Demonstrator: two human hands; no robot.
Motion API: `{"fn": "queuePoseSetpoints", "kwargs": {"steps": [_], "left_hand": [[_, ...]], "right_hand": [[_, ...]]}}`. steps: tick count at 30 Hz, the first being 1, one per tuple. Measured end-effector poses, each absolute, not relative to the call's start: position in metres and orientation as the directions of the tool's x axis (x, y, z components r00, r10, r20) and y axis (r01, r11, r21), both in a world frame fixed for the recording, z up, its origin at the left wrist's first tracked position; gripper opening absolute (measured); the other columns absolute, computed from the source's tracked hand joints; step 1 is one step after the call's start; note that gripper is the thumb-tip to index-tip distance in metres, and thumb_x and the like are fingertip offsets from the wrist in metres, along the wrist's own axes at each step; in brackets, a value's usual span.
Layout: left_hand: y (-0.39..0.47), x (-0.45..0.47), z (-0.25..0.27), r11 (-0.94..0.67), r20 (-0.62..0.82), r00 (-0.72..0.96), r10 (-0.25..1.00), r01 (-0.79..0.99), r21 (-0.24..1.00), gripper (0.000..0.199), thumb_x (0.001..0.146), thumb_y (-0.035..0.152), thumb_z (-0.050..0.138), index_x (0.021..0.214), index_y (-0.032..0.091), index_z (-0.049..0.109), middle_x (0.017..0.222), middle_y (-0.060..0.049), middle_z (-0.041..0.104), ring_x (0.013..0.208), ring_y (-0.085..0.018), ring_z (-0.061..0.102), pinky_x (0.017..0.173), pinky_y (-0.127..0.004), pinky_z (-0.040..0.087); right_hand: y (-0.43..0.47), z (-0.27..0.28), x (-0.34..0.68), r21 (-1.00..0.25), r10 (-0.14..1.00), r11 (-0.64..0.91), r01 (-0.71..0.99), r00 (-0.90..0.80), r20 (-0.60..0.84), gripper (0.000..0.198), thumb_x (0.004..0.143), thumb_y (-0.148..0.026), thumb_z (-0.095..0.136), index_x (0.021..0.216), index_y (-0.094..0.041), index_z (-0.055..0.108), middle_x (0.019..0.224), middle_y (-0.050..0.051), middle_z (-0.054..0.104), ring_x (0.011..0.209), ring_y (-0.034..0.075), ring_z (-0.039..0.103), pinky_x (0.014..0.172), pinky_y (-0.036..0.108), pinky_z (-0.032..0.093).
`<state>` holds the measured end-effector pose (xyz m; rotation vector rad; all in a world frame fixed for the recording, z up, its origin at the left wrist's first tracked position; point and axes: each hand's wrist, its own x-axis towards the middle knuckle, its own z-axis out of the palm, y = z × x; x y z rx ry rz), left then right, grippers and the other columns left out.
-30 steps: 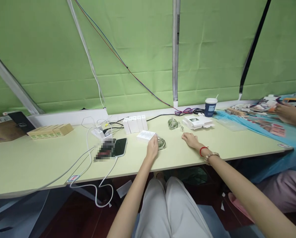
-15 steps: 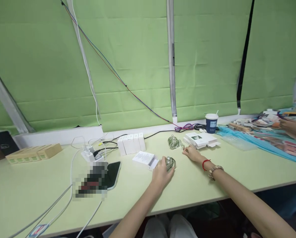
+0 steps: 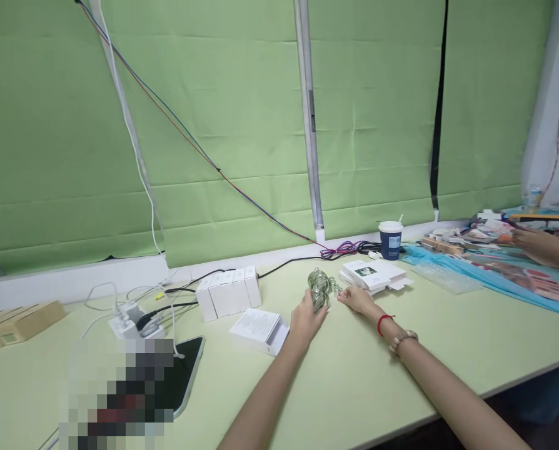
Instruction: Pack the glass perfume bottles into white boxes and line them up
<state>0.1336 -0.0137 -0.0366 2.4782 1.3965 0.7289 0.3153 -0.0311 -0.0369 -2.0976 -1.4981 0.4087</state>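
My left hand [image 3: 307,319] is closed around a green glassy round piece [image 3: 321,301]. A second green glassy piece [image 3: 316,277] sits just behind it, and the two look close together or touching. Small clear beads or bits [image 3: 334,286] lie to the right of these pieces. My right hand [image 3: 358,301] rests low at the table, its thumb and fingers pinched at the edge of those clear bits; what they grip is too small to make out. By my left wrist lies an open white box [image 3: 258,331] with printed text.
Several white boxes [image 3: 227,294] stand at the back left. A flattened white carton [image 3: 376,275] and a blue cup [image 3: 391,240] are beyond my right hand. A power strip [image 3: 132,322], cables and a phone [image 3: 186,375] lie left. Another person's hand [image 3: 544,247] is at far right.
My left hand has moved its green piece away from me, up to the other green piece. My right hand stays pinched by the clear bits. The camera view has turned somewhat right.
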Motion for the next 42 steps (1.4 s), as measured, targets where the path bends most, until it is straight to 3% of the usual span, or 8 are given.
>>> {"fn": "queuePoseSetpoints", "kwargs": {"steps": [7, 10, 14, 22, 26, 30, 42], "left_hand": [[-0.007, 0.137, -0.039, -0.530, 0.284, 0.448, 0.848, 0.744, 0.408, 0.041, 0.082, 0.044, 0.044, 0.113, 0.019, 0.034, 0.095, -0.008, 0.063, 0.090, -0.024, 0.061, 0.074, -0.030, 0.040], [-0.011, 0.138, -0.042, -0.542, 0.355, 0.420, 0.835, 0.734, 0.408, 0.036, 0.083, 0.041, 0.043, 0.110, 0.018, 0.035, 0.099, -0.009, 0.061, 0.094, -0.022, 0.060, 0.075, -0.029, 0.040], [-0.012, 0.139, -0.044, -0.548, 0.417, 0.387, 0.822, 0.736, 0.397, 0.034, 0.082, 0.040, 0.046, 0.106, 0.019, 0.035, 0.102, -0.009, 0.058, 0.098, -0.021, 0.058, 0.073, -0.028, 0.040], [-0.012, 0.136, -0.040, -0.589, 0.386, 0.456, 0.802, 0.711, 0.384, 0.024, 0.086, 0.039, 0.041, 0.101, 0.020, 0.038, 0.098, -0.006, 0.058, 0.088, -0.019, 0.060, 0.067, -0.028, 0.039], [-0.014, 0.136, -0.039, -0.608, 0.393, 0.476, 0.786, 0.710, 0.356, 0.020, 0.088, 0.036, 0.038, 0.099, 0.020, 0.040, 0.097, -0.005, 0.057, 0.085, -0.018, 0.059, 0.065, -0.027, 0.038], [-0.015, 0.136, -0.040, -0.614, 0.405, 0.481, 0.778, 0.720, 0.323, 0.018, 0.088, 0.036, 0.037, 0.098, 0.021, 0.042, 0.097, -0.005, 0.055, 0.082, -0.016, 0.059, 0.064, -0.026, 0.038], [-0.017, 0.136, -0.034, -0.606, 0.375, 0.486, 0.789, 0.715, 0.347, 0.018, 0.086, 0.035, 0.041, 0.097, 0.023, 0.049, 0.088, -0.002, 0.059, 0.074, -0.014, 0.058, 0.062, -0.023, 0.037]], "right_hand": [[-0.034, -0.052, 0.320, -0.592, 0.897, -0.159, 0.790, 0.366, 0.249, 0.021, 0.075, -0.039, 0.054, 0.078, -0.020, 0.063, 0.072, 0.002, 0.064, 0.067, 0.016, 0.057, 0.054, 0.025, 0.033], [-0.034, -0.053, 0.319, -0.609, 0.911, -0.008, 0.793, 0.257, 0.323, 0.022, 0.074, -0.037, 0.053, 0.082, -0.019, 0.064, 0.067, 0.000, 0.061, 0.062, 0.014, 0.055, 0.055, 0.024, 0.034], [-0.033, -0.056, 0.317, -0.567, 0.920, 0.152, 0.810, 0.094, 0.381, 0.034, 0.079, -0.037, 0.047, 0.105, -0.020, 0.062, 0.068, 0.000, 0.060, 0.063, 0.014, 0.053, 0.056, 0.024, 0.034], [-0.033, -0.056, 0.314, -0.595, 0.943, -0.063, 0.801, 0.243, 0.227, 0.052, 0.078, -0.037, 0.048, 0.126, -0.014, 0.050, 0.061, -0.001, 0.061, 0.063, 0.015, 0.056, 0.051, 0.023, 0.029], [-0.035, -0.054, 0.311, -0.576, 0.931, -0.087, 0.813, 0.272, 0.242, 0.031, 0.074, -0.035, 0.053, 0.099, -0.019, 0.064, 0.061, -0.001, 0.061, 0.060, 0.013, 0.056, 0.050, 0.023, 0.029], [-0.039, -0.050, 0.310, -0.601, 0.925, -0.102, 0.793, 0.298, 0.237, 0.018, 0.071, -0.034, 0.057, 0.078, -0.019, 0.064, 0.063, -0.001, 0.062, 0.060, 0.013, 0.056, 0.051, 0.022, 0.031], [-0.040, -0.049, 0.310, -0.577, 0.913, -0.175, 0.798, 0.351, 0.210, 0.018, 0.075, -0.032, 0.053, 0.088, -0.023, 0.063, 0.073, -0.002, 0.065, 0.072, 0.014, 0.059, 0.056, 0.023, 0.033]]}}
